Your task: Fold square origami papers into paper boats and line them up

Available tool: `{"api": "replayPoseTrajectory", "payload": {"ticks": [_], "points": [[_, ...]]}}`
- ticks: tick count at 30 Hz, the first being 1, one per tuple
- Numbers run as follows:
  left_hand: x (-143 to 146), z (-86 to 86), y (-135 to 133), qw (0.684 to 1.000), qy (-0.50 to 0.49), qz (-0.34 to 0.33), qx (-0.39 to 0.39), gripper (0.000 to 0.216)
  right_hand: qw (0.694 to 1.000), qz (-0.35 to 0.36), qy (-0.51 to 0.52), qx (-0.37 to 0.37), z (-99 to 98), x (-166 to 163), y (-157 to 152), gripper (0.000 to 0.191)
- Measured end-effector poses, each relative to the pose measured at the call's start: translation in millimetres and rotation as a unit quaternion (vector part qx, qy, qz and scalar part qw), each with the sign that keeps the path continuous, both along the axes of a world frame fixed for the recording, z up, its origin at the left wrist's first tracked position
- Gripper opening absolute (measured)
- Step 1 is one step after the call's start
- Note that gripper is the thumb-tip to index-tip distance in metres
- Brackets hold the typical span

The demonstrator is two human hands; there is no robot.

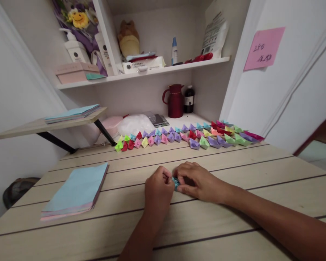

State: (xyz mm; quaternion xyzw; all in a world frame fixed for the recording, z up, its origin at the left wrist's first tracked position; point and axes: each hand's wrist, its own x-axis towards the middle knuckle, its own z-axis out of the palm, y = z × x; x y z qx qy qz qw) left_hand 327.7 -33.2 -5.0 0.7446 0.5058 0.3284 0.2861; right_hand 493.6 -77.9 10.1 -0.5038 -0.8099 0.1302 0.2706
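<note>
In the head view, the thing in hand is a small teal-blue piece of folded paper (175,184), seen only as a narrow strip between the fingers. Its surface breaks into small creased facets, some pale and some in deeper shade, and it looks compact and many-layered; its full outline is hidden by the hands, so the folded shape cannot be told. It sits around the middle of the pale wood-grained worktop (105,232) with dark parallel lines, well short of the far edge. The bare left hand (160,185) has its grip pinched on the piece's left side, fingers curled in tightly. The bare right hand (197,183) comes from the right edge, its grip closed on the piece's right side between thumb and bent fingers. Beyond, toward the worktop's far edge, rows of small folded-paper boats (195,144) in purple, pink, red, yellow, green and blue reach toward the far right corner. Near the worktop's left edge lies a flat stack of square paper sheets (77,186), light blue on top with pink showing at the bottom. Behind the boats stand a dark-red lidded jug (175,103) with a side handle and, just beside it, a dark bottle with a white label (189,99).
</note>
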Motion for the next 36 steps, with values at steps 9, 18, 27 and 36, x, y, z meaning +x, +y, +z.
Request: {"api": "replayPoseTrajectory", "payload": {"ticks": [9, 18, 27, 36], "points": [[-4, 5.5, -4, 0.999, 0.041, -0.022, 0.004, 0.023, 0.998, -0.045, 0.044, 0.014, -10.2, -6, 5, 0.014], [-3, 18.1, -12, 0.99, 0.132, -0.028, 0.028, 0.02, 0.994, -0.086, 0.069, 0.01, -6.4, -15, 6, 0.016], [-3, 15.7, -13, 0.988, 0.146, -0.031, 0.048, 0.016, 0.989, -0.106, 0.103, 0.004, -12.4, -12, 9, 0.017], [-2, 14.0, -13, 0.985, 0.156, -0.046, 0.054, 0.015, 0.991, -0.082, 0.109, 0.007, -12.0, -13, 10, 0.024]]}}
